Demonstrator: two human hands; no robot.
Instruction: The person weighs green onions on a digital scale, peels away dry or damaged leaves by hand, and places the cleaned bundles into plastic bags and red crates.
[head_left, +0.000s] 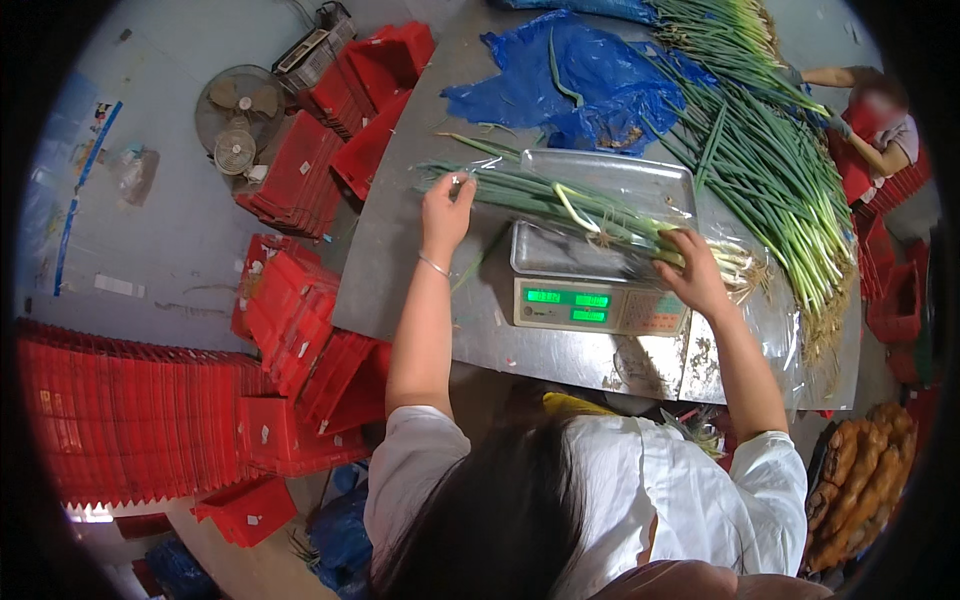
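Note:
A bundle of green onions (517, 186), with clear plastic film (487, 166) around it, lies slantwise over the metal tray (547, 255) of a digital scale (616, 311). My left hand (447, 211) pinches the film near the green leaf tips, thumb and forefinger close together. Around the pale stalks near the roots, my right hand (696, 271) grips the bundle; its fingertips are partly hidden. One loose pale, bent stalk (574, 208) rests on top of the bundle. The scale's green displays are lit.
A large heap of green onions (757, 172) covers the table's right side, beside blue plastic sheeting (577, 82). Across the heap, another person's gloved hand (838, 124) holds onions. Red crates (292, 172) and a fan (240, 109) stand left of the metal table (480, 341).

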